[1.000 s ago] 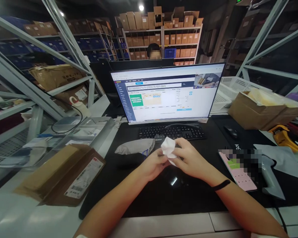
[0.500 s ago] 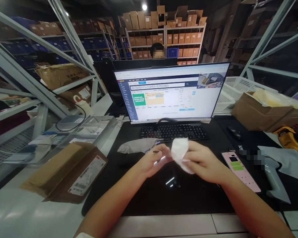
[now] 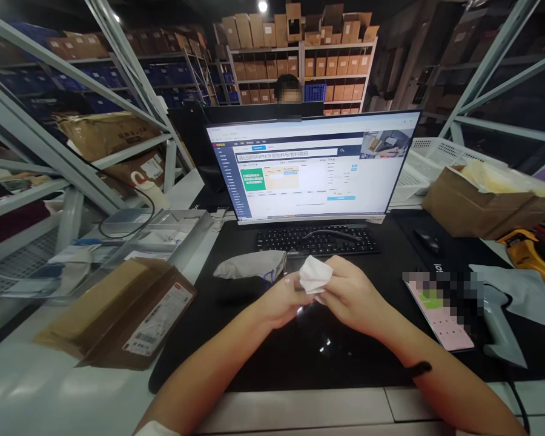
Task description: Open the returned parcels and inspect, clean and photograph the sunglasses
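Note:
My left hand and my right hand meet above the black desk mat, just in front of the keyboard. Both hands pinch a small crumpled white cloth or packet between them. A small shiny thing seems to sit under the cloth in my left fingers, too small to identify. A grey pouch lies on the mat just left of my left hand.
A monitor stands behind the keyboard, with a person seated beyond it. A flat brown carton lies at the left, an open carton at the right. A phone, a scanner and a mouse lie to the right.
My hands had drawn apart with the white cloth spread in my right hand; now they are back together and the cloth is bunched between them.

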`<state>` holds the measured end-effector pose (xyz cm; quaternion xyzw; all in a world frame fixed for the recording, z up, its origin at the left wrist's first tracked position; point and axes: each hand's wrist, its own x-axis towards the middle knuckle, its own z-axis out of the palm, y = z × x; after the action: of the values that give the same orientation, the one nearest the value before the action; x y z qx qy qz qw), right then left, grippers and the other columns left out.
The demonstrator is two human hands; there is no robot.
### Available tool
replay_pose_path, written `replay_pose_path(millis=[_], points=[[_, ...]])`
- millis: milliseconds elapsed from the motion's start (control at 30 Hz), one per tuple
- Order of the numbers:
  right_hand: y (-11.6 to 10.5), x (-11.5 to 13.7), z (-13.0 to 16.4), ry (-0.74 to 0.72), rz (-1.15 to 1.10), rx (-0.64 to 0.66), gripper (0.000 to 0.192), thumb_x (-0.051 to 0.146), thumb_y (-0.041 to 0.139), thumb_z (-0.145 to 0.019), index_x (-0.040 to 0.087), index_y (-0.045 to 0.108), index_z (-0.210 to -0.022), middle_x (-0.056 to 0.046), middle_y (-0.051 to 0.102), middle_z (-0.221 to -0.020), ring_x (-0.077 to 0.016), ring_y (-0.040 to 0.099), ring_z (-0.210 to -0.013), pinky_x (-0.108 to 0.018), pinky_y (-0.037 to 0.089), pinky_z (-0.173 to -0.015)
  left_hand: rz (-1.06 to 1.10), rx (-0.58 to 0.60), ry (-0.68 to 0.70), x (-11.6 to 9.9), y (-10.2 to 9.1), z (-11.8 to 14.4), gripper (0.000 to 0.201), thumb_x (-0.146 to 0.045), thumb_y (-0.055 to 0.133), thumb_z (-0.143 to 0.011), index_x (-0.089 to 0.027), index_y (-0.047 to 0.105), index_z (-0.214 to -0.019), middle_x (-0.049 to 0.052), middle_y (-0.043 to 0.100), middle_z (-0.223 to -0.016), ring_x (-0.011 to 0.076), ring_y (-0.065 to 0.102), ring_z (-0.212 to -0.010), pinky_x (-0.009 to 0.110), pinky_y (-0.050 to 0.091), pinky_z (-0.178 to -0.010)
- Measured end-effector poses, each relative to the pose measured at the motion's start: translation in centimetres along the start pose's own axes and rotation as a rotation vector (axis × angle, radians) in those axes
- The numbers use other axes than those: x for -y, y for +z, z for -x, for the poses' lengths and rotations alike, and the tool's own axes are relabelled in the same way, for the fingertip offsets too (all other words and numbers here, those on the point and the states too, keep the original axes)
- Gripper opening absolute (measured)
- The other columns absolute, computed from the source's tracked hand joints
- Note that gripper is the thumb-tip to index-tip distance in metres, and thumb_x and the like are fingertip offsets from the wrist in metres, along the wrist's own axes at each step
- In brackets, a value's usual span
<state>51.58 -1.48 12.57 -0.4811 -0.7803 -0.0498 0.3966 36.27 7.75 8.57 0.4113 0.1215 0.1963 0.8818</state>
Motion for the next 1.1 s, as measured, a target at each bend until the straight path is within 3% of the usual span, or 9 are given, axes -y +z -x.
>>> replay_pose_path(millis=[233,433,600,667,767,867,1100], points=[[-2.2,1.4,0.1,0.028,0.005,0.118,0.017,0.009,0.054,-0.094,0.017,0.067,-0.088,-0.006,0.062,-0.082,-0.0180,0.049,-0.075,-0.031,0.037,-0.065,-0.023,0.022,0.003,0.5,-0.2,0.1,0.052,-0.035,0.099,-0.052,-0.015,0.076,-0.095,0.004,0.072,-0.085,0.0139,0.064,-0.080,0.023,0.046,-0.077],[-4.0,1.3,0.5,0.131,-0.193,0.277,0.017,0.017,0.058,-0.096,0.022,0.074,-0.094,-0.005,0.069,-0.092,-0.0179,0.060,-0.085,-0.030,0.047,-0.074,0.008,0.079,0.009,-0.3,-0.6,0.2,0.052,-0.042,0.097,-0.055,-0.014,0.071,-0.091,0.005,0.070,-0.083,0.0168,0.065,-0.078,0.028,0.047,-0.077],[-3.0,0.7,0.4,0.220,-0.177,-0.167,0.016,0.016,0.059,-0.095,0.022,0.073,-0.090,-0.006,0.067,-0.093,-0.0186,0.064,-0.087,-0.031,0.051,-0.075,0.046,0.176,0.014,0.0,-0.4,0.3,0.044,-0.036,0.096,-0.058,-0.014,0.069,-0.085,0.004,0.068,-0.082,0.0168,0.066,-0.083,0.031,0.047,-0.087],[-2.0,0.7,0.3,0.171,-0.110,-0.201,0.019,0.015,0.056,-0.094,0.021,0.073,-0.089,-0.007,0.066,-0.091,-0.0200,0.063,-0.086,-0.032,0.051,-0.073,0.028,0.178,-0.017,0.3,-0.3,0.2,0.049,-0.036,0.097,-0.058,-0.014,0.070,-0.093,0.006,0.070,-0.087,0.0189,0.066,-0.086,0.032,0.048,-0.088],[-0.4,0.8,0.2,0.064,-0.015,-0.126,0.020,0.013,0.053,-0.095,0.020,0.071,-0.089,-0.008,0.064,-0.085,-0.0200,0.059,-0.079,-0.033,0.049,-0.069,-0.016,0.105,0.003,0.4,-0.1,0.1,0.060,-0.038,0.097,-0.056,-0.014,0.071,-0.104,0.008,0.072,-0.094,0.0217,0.067,-0.091,0.032,0.047,-0.087],[0.0,1.0,0.1,0.025,0.042,-0.066,0.019,0.012,0.052,-0.096,0.017,0.069,-0.090,-0.008,0.063,-0.083,-0.0196,0.054,-0.077,-0.032,0.046,-0.067,-0.047,0.008,0.072,-0.2,-0.2,0.2,0.056,-0.034,0.098,-0.055,-0.016,0.073,-0.101,0.006,0.073,-0.091,0.0190,0.066,-0.086,0.029,0.047,-0.082],[-2.9,1.3,0.0,0.118,-0.097,0.283,0.018,0.017,0.055,-0.097,0.019,0.071,-0.089,-0.006,0.064,-0.085,-0.0172,0.057,-0.080,-0.029,0.045,-0.071,-0.118,-0.005,0.118,-1.2,-0.8,0.4,0.045,-0.039,0.097,-0.057,-0.015,0.068,-0.082,0.002,0.065,-0.082,0.0140,0.060,-0.075,0.026,0.044,-0.075]])
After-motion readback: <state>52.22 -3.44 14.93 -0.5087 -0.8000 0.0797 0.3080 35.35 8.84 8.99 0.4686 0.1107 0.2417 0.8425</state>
